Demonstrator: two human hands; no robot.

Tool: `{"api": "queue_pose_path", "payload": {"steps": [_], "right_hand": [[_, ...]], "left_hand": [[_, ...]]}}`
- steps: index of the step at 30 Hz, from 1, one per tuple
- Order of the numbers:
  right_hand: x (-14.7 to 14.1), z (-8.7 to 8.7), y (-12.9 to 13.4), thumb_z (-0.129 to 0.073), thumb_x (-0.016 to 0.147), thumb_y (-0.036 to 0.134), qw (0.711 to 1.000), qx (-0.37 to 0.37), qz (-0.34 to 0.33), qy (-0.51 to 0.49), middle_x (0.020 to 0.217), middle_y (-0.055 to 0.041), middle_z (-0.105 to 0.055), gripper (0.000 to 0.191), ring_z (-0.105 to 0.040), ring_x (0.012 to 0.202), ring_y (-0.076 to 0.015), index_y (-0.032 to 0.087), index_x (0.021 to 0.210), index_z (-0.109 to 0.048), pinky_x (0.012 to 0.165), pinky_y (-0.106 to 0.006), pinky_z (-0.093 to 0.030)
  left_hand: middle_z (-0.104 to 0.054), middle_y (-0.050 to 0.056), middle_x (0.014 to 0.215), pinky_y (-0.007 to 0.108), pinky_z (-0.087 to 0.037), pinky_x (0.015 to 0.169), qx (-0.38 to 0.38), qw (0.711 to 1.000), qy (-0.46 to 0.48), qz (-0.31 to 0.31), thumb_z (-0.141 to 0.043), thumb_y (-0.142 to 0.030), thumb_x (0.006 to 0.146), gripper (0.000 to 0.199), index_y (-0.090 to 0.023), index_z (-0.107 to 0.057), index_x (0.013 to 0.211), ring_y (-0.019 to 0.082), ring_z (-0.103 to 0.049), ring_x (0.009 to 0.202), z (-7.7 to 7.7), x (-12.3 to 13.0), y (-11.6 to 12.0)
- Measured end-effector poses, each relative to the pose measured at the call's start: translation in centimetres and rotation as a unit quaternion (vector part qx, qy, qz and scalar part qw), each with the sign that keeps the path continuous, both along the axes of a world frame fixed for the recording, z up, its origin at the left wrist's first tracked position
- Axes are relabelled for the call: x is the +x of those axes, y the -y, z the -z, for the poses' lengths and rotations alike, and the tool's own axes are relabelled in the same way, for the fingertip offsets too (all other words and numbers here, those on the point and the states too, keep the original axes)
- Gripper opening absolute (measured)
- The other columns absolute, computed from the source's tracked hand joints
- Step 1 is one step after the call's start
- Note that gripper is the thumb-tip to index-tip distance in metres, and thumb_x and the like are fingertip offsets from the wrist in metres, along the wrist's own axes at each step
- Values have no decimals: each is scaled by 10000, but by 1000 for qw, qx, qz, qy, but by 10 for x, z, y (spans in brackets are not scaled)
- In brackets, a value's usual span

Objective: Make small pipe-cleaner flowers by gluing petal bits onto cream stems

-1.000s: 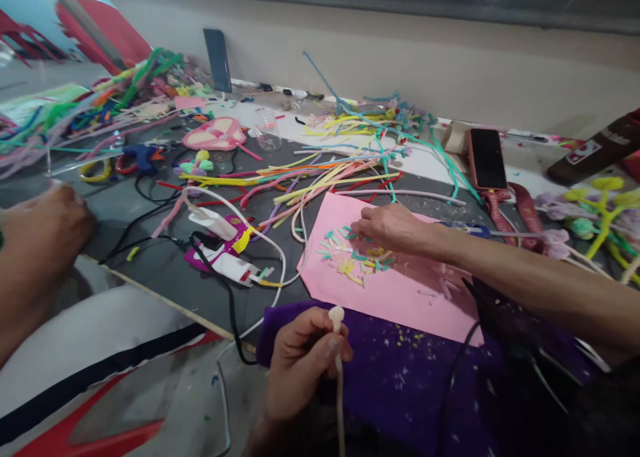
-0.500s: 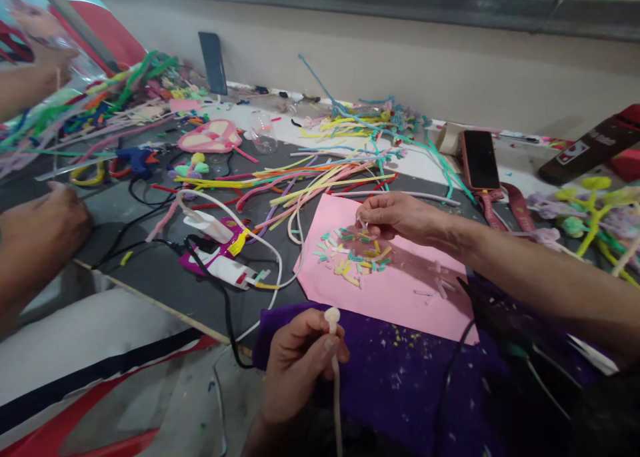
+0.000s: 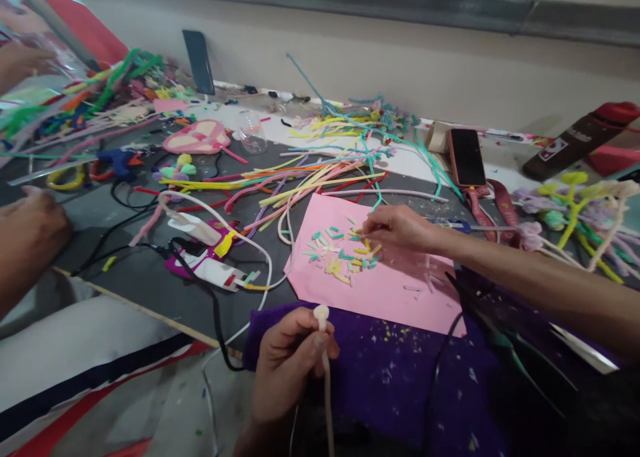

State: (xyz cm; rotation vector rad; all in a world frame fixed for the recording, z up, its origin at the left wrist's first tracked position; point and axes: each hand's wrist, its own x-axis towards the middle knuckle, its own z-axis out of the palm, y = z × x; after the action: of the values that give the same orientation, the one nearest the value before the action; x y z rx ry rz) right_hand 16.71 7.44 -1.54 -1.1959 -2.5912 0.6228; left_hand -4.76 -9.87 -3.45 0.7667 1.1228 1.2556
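Right hand (image 3: 397, 227) has shifted nearer, fingertips narrow at cut pieces (image 3: 333, 266); its hold: cannot tell. Left hand (image 3: 294, 358) still pinches cream stem (image 3: 329, 404), nearer wearer than pieces.

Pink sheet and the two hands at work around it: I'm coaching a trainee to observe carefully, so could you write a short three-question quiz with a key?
1. What does the left hand hold? A) a phone; B) a cream stem with a round tip; C) a bottle.
2. True or false: the right hand is over the pink sheet.
3. Fill in: the cloth along the sheet's near edge is ____.

Key: 1 B; 2 true; 3 purple.
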Motion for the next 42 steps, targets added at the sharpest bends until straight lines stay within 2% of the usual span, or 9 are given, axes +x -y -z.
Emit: {"api": "queue_pose_path", "payload": {"steps": [3, 7, 11, 15, 19, 27, 32, 37, 42], "right_hand": [[-10, 6, 1, -479, 853, 218, 987, 98, -33, 122, 892, -100, -630, 205, -577, 738, -162, 123, 919, -649, 598, -239, -372], [-17, 1, 1, -465, 844, 180, 982, 95, -27, 163, 909, -120, -631, 190, -571, 722, -164, 101, 904, -628, 561, -238, -354], [-12, -14, -2, -496, 823, 193, 996, -62, 55, -27, 696, -28, -619, 120, -541, 593, -109, 141, 813, -604, 522, -209, -365], [2, -23, 4, -522, 808, 258, 942, -256, 111, -187, 568, 26, -551, 114, -465, 445, -71, 153, 771, -549, 414, -186, -338], [16, -18, 22, -563, 773, 242, 926, -301, 119, -195, 599, 24, -576, 149, -485, 455, -70, 145, 881, -600, 423, -184, -361], [32, -21, 49, -568, 802, 231, 985, -163, -25, -44, 869, -46, -653, 168, -597, 722, -130, 190, 903, -696, 650, -229, -437], [22, -12, 39, -535, 828, 204, 998, -54, -10, -37, 778, -32, -662, 168, -588, 700, -126, 180, 893, -688, 626, -215, -404], [4, 9, 31, -508, 855, 238, 996, 59, -63, 32, 845, -54, -625, 192, -552, 700, -130, 185, 948, -667, 588, -222, -355], [-6, 5, 26, -489, 847, 206, 995, 68, -42, 61, 844, -56, -616, 158, -532, 705, -128, 149, 881, -632, 580, -221, -335]], "left_hand": [[-563, -11, 501, 136, -272, 367, 2, 1000, -6, -1, -665, -300, 707, 171, -142, -600, 699, 32, -382, 375, 0, 0, 0], [-562, -10, 500, 140, -277, 365, 5, 1000, -8, 3, -660, -307, 709, 170, -145, -609, 702, 37, -385, 375, 0, -1, 0], [-567, -6, 506, 142, -282, 372, 5, 1000, -1, -1, -665, -302, 702, 166, -144, -611, 702, 39, -388, 379, 0, -1, 0], [-563, -7, 502, 147, -274, 370, 2, 1000, 3, -6, -669, -297, 697, 163, -146, -607, 697, 45, -385, 380, 0, 0, 1], [-567, -7, 506, 149, -276, 365, 7, 1000, 3, -5, -669, -284, 696, 147, -151, -607, 693, 47, -388, 381, 0, 0, 1], [-575, 0, 511, 141, -291, 365, 8, 1000, 3, -1, -663, -280, 704, 143, -145, -616, 694, 41, -398, 383, 0, -1, 0], [-585, 4, 515, 143, -302, 352, 15, 1000, 6, 16, -667, -293, 699, 154, -147, -618, 706, 47, -412, 377, 7, -5, -2], [-597, 7, 530, 141, -312, 353, 21, 1000, 16, 15, -675, -289, 698, 148, -155, -620, 732, 50, -426, 387, 9, -6, -2], [-593, 0, 537, 136, -304, 374, 11, 1000, 16, -4, -662, -276, 712, 127, -160, -614, 726, 42, -410, 400, 2, -2, 1]]}}
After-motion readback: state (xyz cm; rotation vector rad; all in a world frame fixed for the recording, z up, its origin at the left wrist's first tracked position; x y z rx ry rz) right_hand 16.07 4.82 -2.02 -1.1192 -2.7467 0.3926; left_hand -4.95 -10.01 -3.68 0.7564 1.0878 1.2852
